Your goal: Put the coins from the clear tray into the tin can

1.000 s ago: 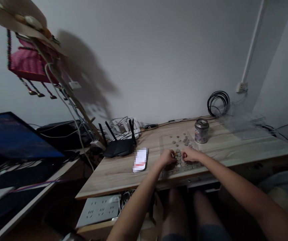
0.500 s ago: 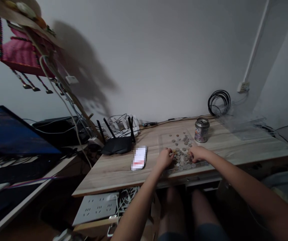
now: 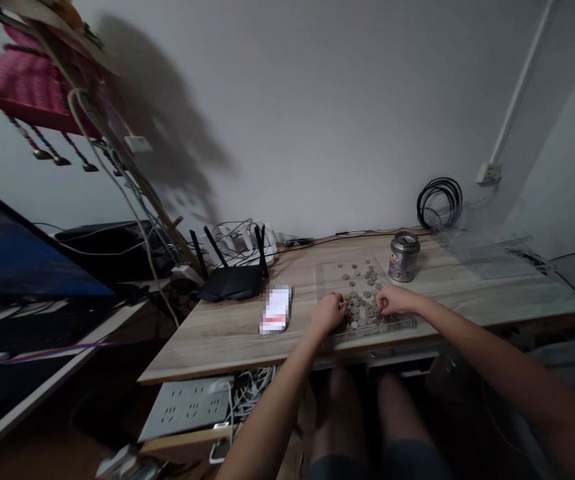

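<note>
Head view: found left hand (image 3: pixel 328 313) and right hand (image 3: pixel 396 300) farther apart than one second ago, exposing more coins (image 3: pixel 367 294) between, on clear tray (image 3: pixel 403 324) atop bench (image 3: pixel 227 333); cannot confirm any coin in curled fingers (image 3: pixel 383 305).

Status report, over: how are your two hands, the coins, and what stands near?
Left hand, right hand flanking nearer coins; grip unclear. Coins scattered, clear tray. Upright tin beyond right hand, apart.

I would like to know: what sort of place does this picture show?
Probably a room in a home, judging by the black router, the lit computer screen at the left and the hanging pink bag.
</note>
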Demonstrator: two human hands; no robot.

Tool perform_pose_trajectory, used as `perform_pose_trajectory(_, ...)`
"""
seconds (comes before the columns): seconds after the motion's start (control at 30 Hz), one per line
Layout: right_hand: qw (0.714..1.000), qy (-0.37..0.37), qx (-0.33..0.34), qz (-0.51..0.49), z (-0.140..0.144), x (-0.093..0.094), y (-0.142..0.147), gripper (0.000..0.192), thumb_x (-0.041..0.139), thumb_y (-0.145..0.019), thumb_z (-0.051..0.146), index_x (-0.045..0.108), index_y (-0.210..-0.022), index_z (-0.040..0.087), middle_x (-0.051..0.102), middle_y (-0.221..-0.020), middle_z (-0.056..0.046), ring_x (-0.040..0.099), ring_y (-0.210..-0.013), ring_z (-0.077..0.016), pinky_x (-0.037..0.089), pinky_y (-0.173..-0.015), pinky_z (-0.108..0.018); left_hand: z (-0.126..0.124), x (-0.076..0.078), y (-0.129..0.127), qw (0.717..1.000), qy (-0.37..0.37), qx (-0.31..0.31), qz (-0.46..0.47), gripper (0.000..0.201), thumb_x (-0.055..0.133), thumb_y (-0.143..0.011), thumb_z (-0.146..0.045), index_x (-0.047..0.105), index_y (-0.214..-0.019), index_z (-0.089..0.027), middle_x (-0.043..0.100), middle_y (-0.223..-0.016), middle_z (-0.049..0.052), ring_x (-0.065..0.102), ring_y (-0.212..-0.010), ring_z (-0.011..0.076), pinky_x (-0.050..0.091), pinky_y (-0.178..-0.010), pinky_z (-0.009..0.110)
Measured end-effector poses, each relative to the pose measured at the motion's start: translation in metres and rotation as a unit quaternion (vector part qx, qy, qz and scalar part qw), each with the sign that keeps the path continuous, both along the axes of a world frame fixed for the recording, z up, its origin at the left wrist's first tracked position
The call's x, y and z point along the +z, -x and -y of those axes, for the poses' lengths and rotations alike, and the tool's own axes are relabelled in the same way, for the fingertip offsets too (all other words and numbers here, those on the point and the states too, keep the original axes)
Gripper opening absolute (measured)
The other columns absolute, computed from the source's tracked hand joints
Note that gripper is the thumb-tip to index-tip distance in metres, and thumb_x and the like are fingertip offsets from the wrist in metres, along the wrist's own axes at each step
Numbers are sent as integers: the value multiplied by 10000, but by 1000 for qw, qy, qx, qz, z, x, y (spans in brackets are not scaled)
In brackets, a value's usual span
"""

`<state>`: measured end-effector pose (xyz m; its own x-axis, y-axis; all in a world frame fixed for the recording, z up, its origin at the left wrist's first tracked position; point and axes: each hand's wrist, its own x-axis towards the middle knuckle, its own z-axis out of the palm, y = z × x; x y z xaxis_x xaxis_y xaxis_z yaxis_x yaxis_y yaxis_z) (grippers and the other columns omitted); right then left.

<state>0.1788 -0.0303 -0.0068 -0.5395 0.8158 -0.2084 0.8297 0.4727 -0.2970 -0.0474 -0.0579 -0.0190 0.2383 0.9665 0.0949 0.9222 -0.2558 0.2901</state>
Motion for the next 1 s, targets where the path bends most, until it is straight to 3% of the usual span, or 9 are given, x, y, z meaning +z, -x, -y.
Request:
perform_pose_trajectory(0.13, 1000, -9, 4, 2, -10, 0, 6, 357, 683, -576, 145, 669, -931, 175, 607, -698, 13, 496, -608, -104, 306, -529, -187, 2, 2, -1, 1000, 9, 10, -6, 278, 462, -837, -363, 637, -940, -173, 650, -992, 112, 602, -915, 194, 416, -760, 254)
perform_pose_trajectory(0.33, 998, 47, 29, 31, -13, -4, 13, 232, 658, -589, 144, 667, -820, 144, 613, -690, 2, 500, -604, -108, 321, -524, -192, 0, -2, 1, 1000, -7, 3, -4, 285, 446, -844, -377, 631, -928, -177, 649, -983, 106, 605, -886, 195, 420, -727, 256)
perform_pose_trajectory(0.47, 999, 7, -8, 38, -14, -7, 9, 312, 670, -577, 143, 649, -889, 145, 622, -723, -16, 515, -624, -123, 313, -524, -199, 0, -1, 0, 1000, -2, 1, 0, 289, 444, -845, -376, 633, -938, -178, 651, -977, 104, 604, -883, 193, 420, -738, 257)
perform_pose_trajectory(0.67, 997, -29, 3, 67, -18, -10, 4, 258, 668, -546, 111, 639, -799, 147, 613, -728, -22, 521, -678, -140, 299, -533, -202, 1, 3, -2, 1000, 14, 8, 2, 301, 458, -843, -368, 638, -978, -168, 648, -1005, 114, 595, -919, 193, 416, -776, 252)
perform_pose_trajectory(0.83, 999, 17, 3, -28, -20, -12, -5, 136, 660, -578, 170, 590, -690, 142, 560, -619, 20, 486, -582, -100, 309, -508, -188, -1, 1, -1, 1000, -5, 2, 20, 290, 458, -842, -359, 647, -949, -166, 658, -980, 112, 601, -884, 192, 421, -752, 254)
perform_pose_trajectory(1.0, 983, 129, 14, -130, -13, -13, 8, 176, 674, -587, 227, 597, -710, 129, 555, -582, 30, 514, -565, -102, 363, -521, -188, -3, 2, 0, 997, -10, -10, 71, 262, 449, -846, -307, 659, -916, -166, 672, -950, 88, 600, -857, 165, 414, -749, 236)
